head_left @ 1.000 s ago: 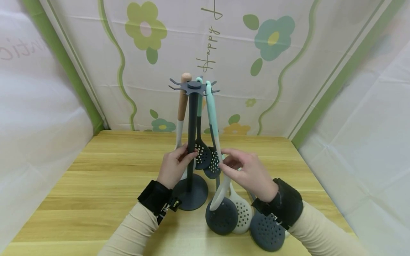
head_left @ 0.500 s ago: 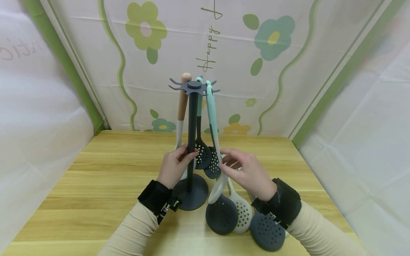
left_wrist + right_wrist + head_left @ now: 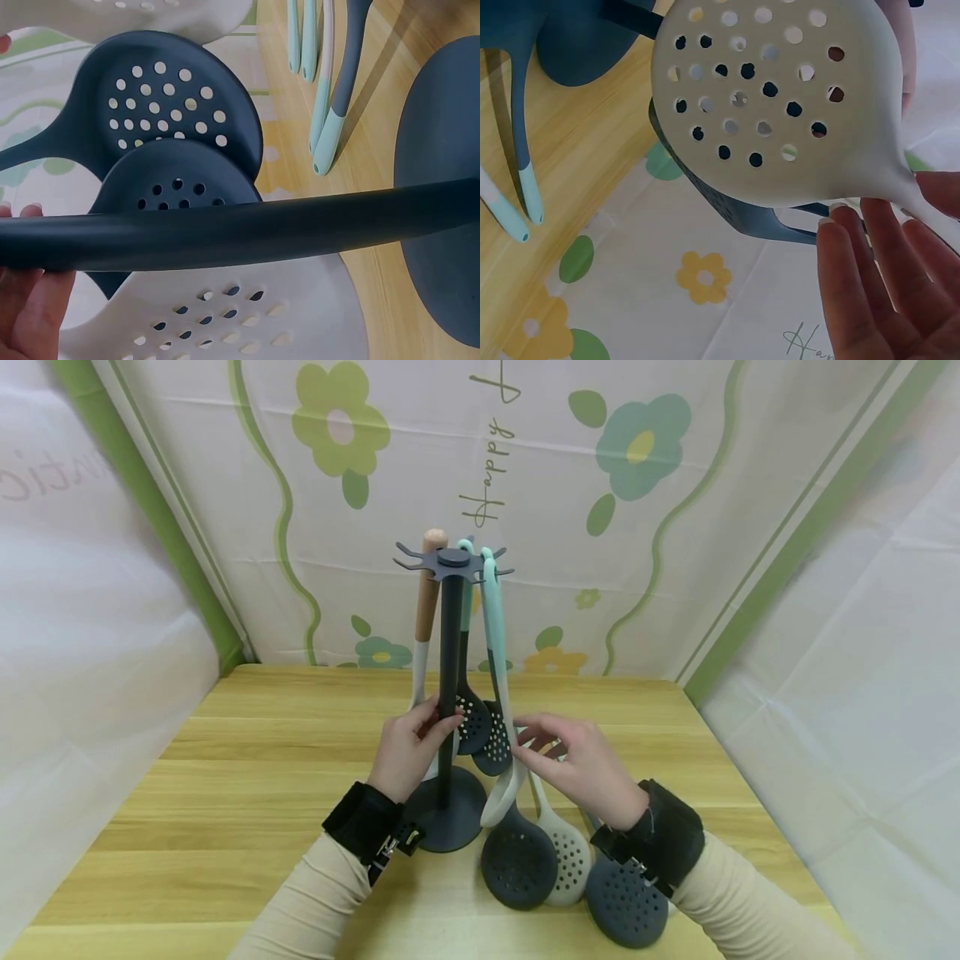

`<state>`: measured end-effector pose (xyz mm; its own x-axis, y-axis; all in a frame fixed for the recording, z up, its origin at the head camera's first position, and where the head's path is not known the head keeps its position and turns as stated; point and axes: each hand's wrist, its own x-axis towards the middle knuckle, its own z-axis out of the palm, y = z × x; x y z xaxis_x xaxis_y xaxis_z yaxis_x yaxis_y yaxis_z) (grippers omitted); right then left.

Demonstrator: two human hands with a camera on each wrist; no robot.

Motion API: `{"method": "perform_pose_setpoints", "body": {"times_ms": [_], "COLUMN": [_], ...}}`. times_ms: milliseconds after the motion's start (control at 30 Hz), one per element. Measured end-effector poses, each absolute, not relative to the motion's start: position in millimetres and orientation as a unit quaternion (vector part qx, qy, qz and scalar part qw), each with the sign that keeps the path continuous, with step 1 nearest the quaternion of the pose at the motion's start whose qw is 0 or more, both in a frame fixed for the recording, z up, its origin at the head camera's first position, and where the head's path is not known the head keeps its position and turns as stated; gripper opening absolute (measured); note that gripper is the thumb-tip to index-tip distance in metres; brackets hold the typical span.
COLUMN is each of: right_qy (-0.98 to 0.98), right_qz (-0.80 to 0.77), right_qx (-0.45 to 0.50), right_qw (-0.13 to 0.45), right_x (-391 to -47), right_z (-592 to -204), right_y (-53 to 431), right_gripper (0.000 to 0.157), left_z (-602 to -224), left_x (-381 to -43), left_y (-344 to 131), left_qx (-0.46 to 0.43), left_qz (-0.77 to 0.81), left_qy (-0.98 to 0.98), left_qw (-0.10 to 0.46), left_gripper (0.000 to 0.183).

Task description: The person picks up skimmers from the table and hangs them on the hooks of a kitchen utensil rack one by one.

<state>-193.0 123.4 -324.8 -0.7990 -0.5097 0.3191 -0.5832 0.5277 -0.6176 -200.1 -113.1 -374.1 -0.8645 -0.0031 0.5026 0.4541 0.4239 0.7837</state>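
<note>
A printed cloth backdrop [image 3: 420, 460] rises behind a wooden table [image 3: 285, 727]; the frame cuts off its upper lettering. On the table a dark rack [image 3: 452, 643] stands upright, its hooked crown [image 3: 453, 557] carrying a brown-handled utensil [image 3: 421, 668], whose lower part is partly screened in the head view, and two overlapping dark skimmers [image 3: 90, 120]. The white skimmer [image 3: 501, 799] hangs at the crown's right, its mint handle meeting a hook; whether it is fully seated cannot be told. Its perforated face, nearly edge-on from the head, shows in the right wrist view. In front lie a black skimmer [image 3: 517, 864], a pale skimmer [image 3: 567, 860] and a slate skimmer [image 3: 626, 906], their handles largely concealed. The left hand [image 3: 411, 742] clasps the rack, thumb in front, fingertips behind. The right hand [image 3: 573, 760] pinches the white skimmer's neck between thumb and fingers. A pale sliver [image 3: 672, 909] beside the slate skimmer is unidentifiable.
</note>
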Motion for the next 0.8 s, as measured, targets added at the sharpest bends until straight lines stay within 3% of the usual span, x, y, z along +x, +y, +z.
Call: {"method": "perform_pose_setpoints", "body": {"times_ms": [800], "right_qy": [-0.916], "right_qz": [0.318], "right_qx": [0.242], "right_qw": [0.031], "right_x": [-210.1], "right_z": [-361.5], "right_y": [157.4], "right_gripper": [0.024], "left_z": [-376.0], "left_x": [-201.8], "left_y": [-112.3], "left_qx": [-0.128], "left_qz": [-0.531], "left_qy": [-0.812], "left_qw": [0.207], "left_gripper": [0.026]}}
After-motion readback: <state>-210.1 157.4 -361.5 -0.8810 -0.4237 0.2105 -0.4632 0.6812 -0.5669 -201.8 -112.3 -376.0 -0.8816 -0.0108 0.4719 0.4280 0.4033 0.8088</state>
